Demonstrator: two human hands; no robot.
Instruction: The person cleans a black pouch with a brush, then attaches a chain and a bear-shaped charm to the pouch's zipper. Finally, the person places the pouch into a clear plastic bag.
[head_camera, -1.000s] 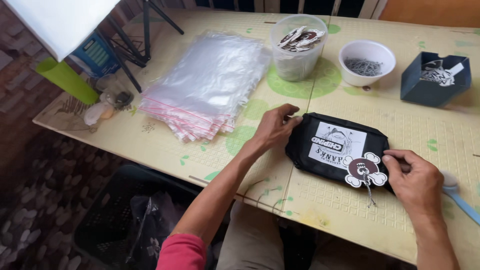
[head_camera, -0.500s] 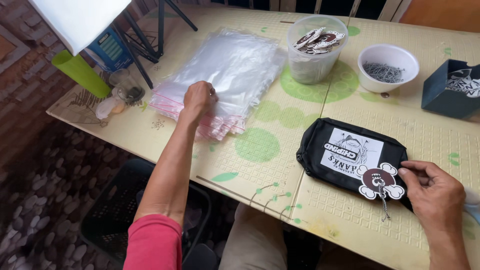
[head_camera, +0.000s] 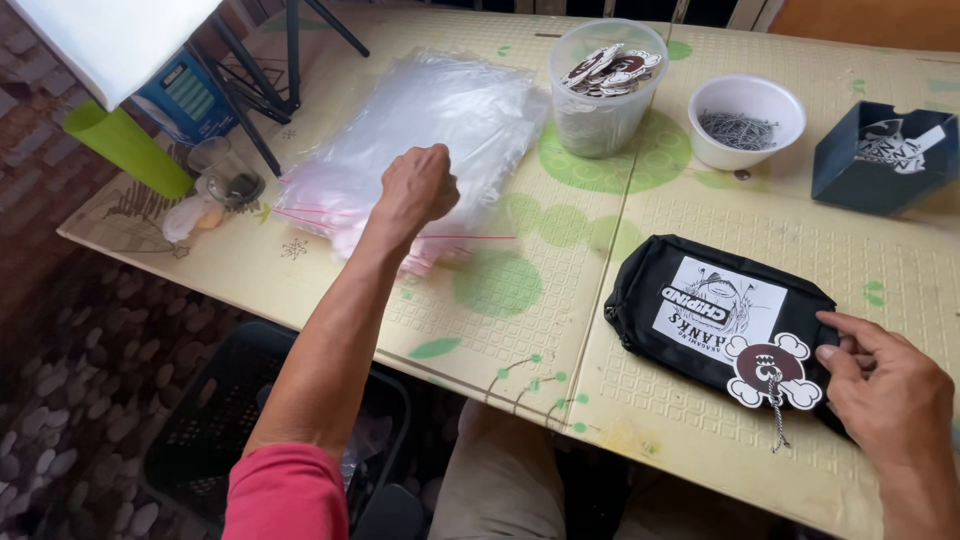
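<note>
My left hand (head_camera: 415, 190) is closed on the top clear zip bag of a stack of clear plastic bags (head_camera: 430, 120) with red seal strips, at the stack's near edge. My right hand (head_camera: 885, 385) rests on the right end of a black zipped pouch (head_camera: 690, 310) with a white printed patch. Its fingers touch a brown and white bone-shaped keychain tag (head_camera: 770, 370) with a small ball chain lying on the pouch.
A clear tub of similar tags (head_camera: 600, 95), a white bowl of small metal chains (head_camera: 745, 120) and a dark blue box (head_camera: 880, 160) stand along the table's far side. A green cup (head_camera: 125, 150), a tripod leg (head_camera: 245, 95) and a small glass (head_camera: 225, 175) are at the left. A black crate (head_camera: 230, 430) sits under the table.
My left hand left the pouch, reached left to the bag stack and has closed on the top bag. My right hand stays on the pouch by the tag.
</note>
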